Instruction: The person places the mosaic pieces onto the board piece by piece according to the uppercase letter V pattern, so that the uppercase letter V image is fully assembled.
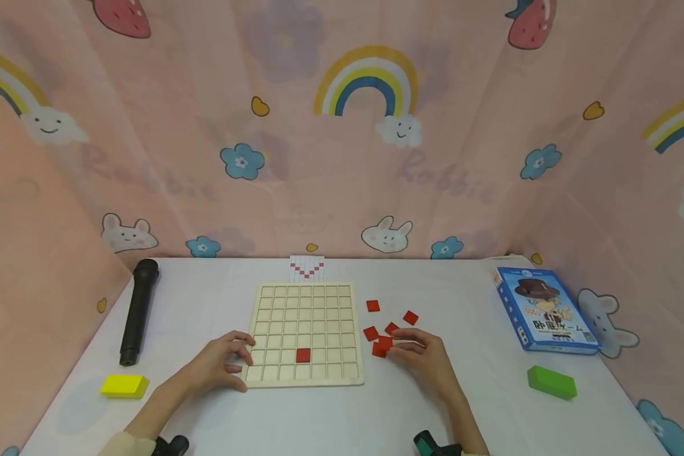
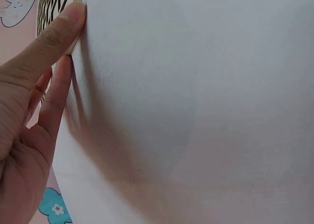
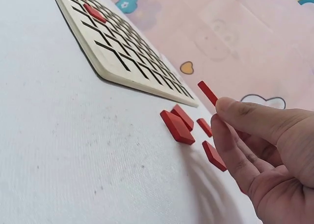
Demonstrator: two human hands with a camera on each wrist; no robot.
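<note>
A wooden grid board (image 1: 304, 383) lies flat on the white table, with one red square tile (image 1: 303, 355) in a lower cell. My left hand (image 1: 216, 362) rests at the board's left edge, its fingers spread along that side and the thumb by the near corner. Right of the board, my right hand (image 1: 424, 361) pinches a thin red tile (image 3: 208, 92) between thumb and forefinger, raised off the table. Below it, several loose red tiles (image 3: 176, 128) lie scattered, two of them close together.
Behind the board is a small pattern card (image 1: 307, 268) with red squares in a V. At left are a black microphone (image 1: 139, 313) and a yellow block (image 1: 124, 386). A blue game box (image 1: 547, 310) and a green block (image 1: 551, 382) lie at right. Printed pink cloth hangs around.
</note>
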